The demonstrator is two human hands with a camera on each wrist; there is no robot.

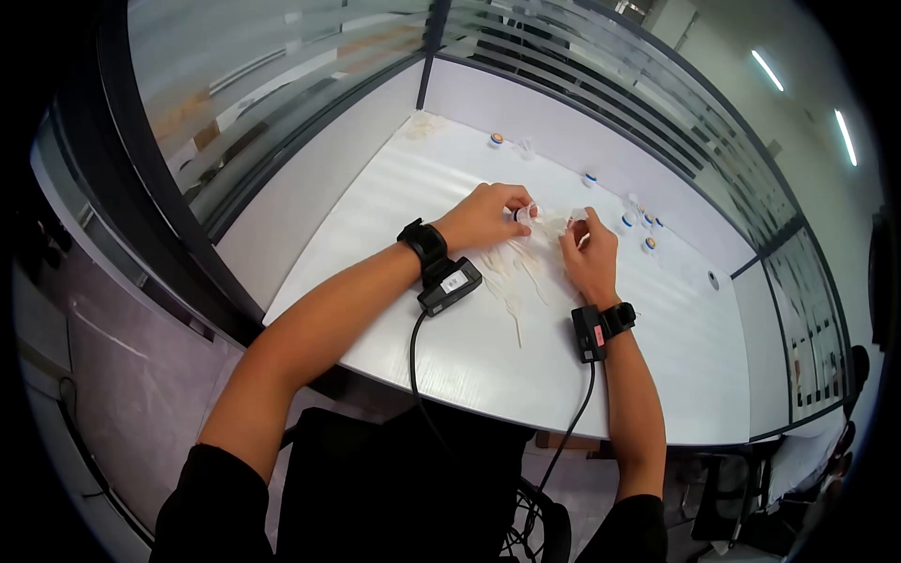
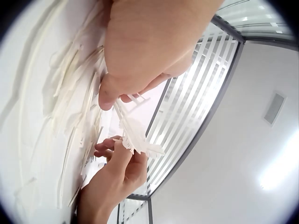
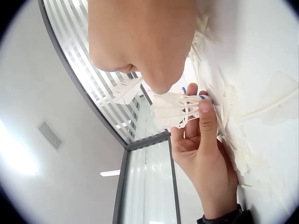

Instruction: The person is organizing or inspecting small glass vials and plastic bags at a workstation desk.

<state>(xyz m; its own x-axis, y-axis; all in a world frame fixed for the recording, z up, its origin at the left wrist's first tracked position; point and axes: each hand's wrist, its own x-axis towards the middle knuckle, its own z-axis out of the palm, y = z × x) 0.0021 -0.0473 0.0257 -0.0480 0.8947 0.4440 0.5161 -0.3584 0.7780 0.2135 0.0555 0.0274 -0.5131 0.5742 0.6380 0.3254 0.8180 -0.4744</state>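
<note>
My left hand [image 1: 483,220] grips a white feather shuttlecock [image 3: 173,109] around its blue-banded base, thumb on one side and fingers on the other. The skirt of feathers points toward my right hand [image 1: 591,258], whose thumb and fingers pinch at the feather tips. A white feather [image 3: 127,89] sticks out past the right fingers in the right wrist view. Below both hands, loose feathers [image 1: 507,281] lie scattered on the white table [image 1: 441,347]. From the left wrist, the base of the shuttlecock is hidden behind the left hand.
Several small blue-banded shuttlecock bases stand toward the back, among them one at the far left [image 1: 496,140] and one at the right [image 1: 649,245]. More feathers [image 1: 427,125] lie in the far corner. Partition walls [image 1: 601,131] enclose the table. Cables [image 1: 413,357] hang from both wrist cameras.
</note>
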